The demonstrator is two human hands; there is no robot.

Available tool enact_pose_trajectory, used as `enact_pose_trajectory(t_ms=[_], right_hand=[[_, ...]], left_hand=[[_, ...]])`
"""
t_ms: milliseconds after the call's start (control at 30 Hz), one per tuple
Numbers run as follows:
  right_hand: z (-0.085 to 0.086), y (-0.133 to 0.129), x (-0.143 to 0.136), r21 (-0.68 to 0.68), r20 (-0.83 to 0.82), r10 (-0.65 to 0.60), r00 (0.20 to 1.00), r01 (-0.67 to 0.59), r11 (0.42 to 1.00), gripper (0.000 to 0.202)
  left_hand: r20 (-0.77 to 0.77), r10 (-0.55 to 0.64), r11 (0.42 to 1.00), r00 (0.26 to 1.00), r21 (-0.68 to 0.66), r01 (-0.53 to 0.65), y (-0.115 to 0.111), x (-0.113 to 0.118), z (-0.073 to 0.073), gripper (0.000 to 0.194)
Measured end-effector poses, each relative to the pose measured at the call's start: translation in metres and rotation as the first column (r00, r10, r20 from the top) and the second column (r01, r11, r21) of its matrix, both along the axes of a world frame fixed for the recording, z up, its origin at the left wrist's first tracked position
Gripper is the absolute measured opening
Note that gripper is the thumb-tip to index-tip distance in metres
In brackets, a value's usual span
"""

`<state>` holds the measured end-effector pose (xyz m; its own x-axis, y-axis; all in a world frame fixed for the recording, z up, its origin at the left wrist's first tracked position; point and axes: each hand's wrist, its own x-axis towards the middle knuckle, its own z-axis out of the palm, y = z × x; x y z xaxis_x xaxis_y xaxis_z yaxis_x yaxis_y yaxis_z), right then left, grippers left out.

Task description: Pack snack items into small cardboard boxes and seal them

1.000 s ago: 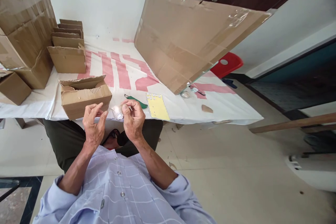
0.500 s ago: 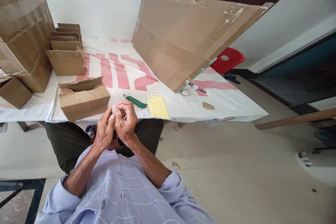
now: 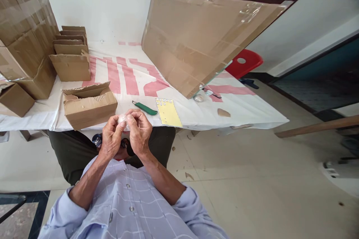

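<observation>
Just past the table's front edge, both my hands meet over a small whitish, translucent piece (image 3: 122, 118). It looks like clear plastic or tape; its exact kind does not show. My left hand (image 3: 110, 136) pinches it between thumb and fingers. On its other side my right hand (image 3: 139, 130) is closed with thumb and fingertips on the same piece. An open cardboard box (image 3: 89, 110) stands on the table just beyond my left hand. Beyond my right hand lie a green utility knife (image 3: 145, 108) and a yellow card (image 3: 169, 112) with small white pieces along its top.
Large taped cartons (image 3: 28, 41) and a row of small open boxes (image 3: 70, 66) occupy the table's left. A big cardboard sheet (image 3: 193, 37) leans at the back. Near its lower corner lies a clear tape roll (image 3: 198, 98), with a cardboard scrap (image 3: 223, 112) to the right.
My hands have moved slightly apart, the right one shifting to the right. More of the whitish piece shows between the fingertips. The box, knife and card stay where they were.
</observation>
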<state>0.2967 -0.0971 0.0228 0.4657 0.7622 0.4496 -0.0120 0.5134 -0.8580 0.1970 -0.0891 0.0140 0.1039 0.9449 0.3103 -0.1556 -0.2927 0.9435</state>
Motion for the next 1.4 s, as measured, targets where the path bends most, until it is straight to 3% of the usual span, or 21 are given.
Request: enact_pose_trajectory(t_ms=[167,333,700,833,933,1000,1067,1133,1233,1400], right_hand=[[0.001,0.003,0.003,-0.073,-0.183,0.101,0.978,-0.116,0.991,0.032],[0.001,0.004,0.005,-0.129,-0.251,0.174,0.952,-0.211,0.969,0.035],[0.011,0.003,0.005,-0.074,-0.390,0.259,0.884,-0.310,0.948,0.037],[0.010,0.006,0.007,-0.035,-0.397,0.288,0.871,-0.328,0.944,0.040],[0.009,0.005,0.010,0.010,-0.213,0.230,0.949,-0.233,0.972,0.032],[0.009,0.003,0.012,0.066,0.047,0.073,0.996,-0.076,0.995,0.015],[0.008,0.001,0.015,0.179,0.338,-0.092,0.937,0.032,0.983,0.011],[0.005,0.001,0.018,0.278,0.568,-0.171,0.805,0.008,0.961,0.019],[-0.003,0.005,0.020,0.302,0.725,-0.162,0.669,-0.098,0.948,0.029],[-0.014,0.015,0.020,0.156,0.725,-0.015,0.689,-0.143,0.977,0.032]], left_hand=[[-0.079,0.103,0.988,0.992,0.126,-0.092,-0.001,-0.003,0.005,0.038],[-0.162,0.210,0.948,0.964,0.277,-0.160,0.000,-0.009,0.010,0.028],[-0.183,0.301,0.855,0.936,0.487,-0.179,0.002,-0.010,0.009,0.018],[-0.190,0.300,0.851,0.935,0.496,-0.172,0.002,-0.011,0.009,0.020],[-0.203,0.288,0.869,0.936,0.466,-0.166,0.004,-0.012,0.009,0.022],[-0.217,0.288,0.877,0.933,0.450,-0.166,0.008,-0.014,0.009,0.020],[-0.237,0.285,0.881,0.929,0.447,-0.156,0.011,-0.017,0.009,0.016],[-0.266,0.277,0.881,0.923,0.455,-0.133,0.015,-0.021,0.008,0.015],[-0.295,0.268,0.868,0.917,0.487,-0.098,0.020,-0.026,0.006,0.024],[-0.299,0.250,0.877,0.921,0.474,-0.084,0.026,-0.029,0.005,0.020]])
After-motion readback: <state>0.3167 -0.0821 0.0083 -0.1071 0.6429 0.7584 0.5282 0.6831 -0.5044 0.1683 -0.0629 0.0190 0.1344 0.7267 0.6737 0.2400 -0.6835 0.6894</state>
